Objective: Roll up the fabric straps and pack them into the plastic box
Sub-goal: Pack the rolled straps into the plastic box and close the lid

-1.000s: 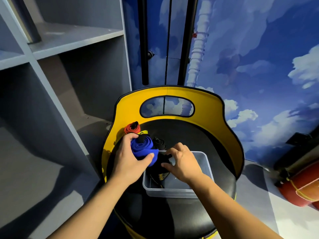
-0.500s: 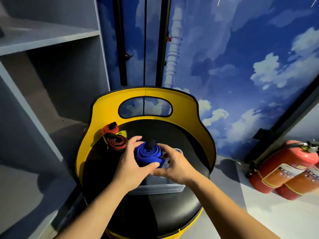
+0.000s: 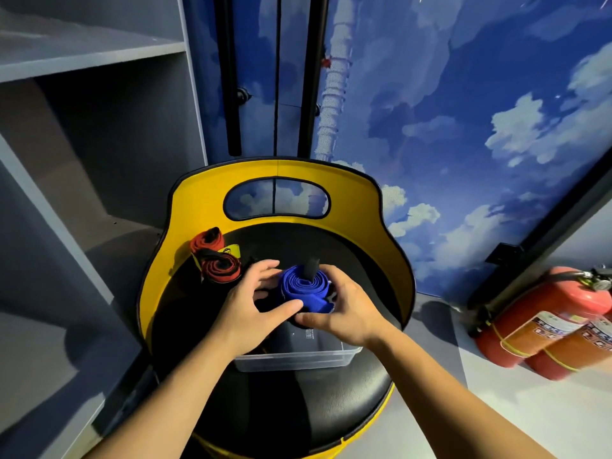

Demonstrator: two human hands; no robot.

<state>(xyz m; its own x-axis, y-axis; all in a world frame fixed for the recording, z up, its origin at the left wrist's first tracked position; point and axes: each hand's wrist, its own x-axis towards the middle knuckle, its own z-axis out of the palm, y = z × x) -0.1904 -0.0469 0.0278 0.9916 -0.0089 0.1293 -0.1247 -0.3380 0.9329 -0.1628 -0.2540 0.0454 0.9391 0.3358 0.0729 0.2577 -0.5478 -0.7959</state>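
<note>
A rolled blue fabric strap (image 3: pixel 306 288) with a black end sticking up is held over the clear plastic box (image 3: pixel 294 357), which rests on the black seat of a yellow chair (image 3: pixel 275 402). My right hand (image 3: pixel 344 309) cups the roll from the right and below. My left hand (image 3: pixel 251 301) presses its thumb on the roll's near left side, fingers spread behind it. Two rolled red-and-black straps (image 3: pixel 217 263) lie on the seat at the back left. Dark contents of the box are mostly hidden under my hands.
The chair's yellow backrest (image 3: pixel 278 173) curves around the far side. Grey shelving (image 3: pixel 82 134) stands to the left. Two red fire extinguishers (image 3: pixel 549 323) lie on the floor at the right, below a blue sky mural wall (image 3: pixel 463 111).
The blue roll passed from my left hand alone into both hands; my right hand came off the box and closed round the roll. The view shifted right, showing the extinguishers.
</note>
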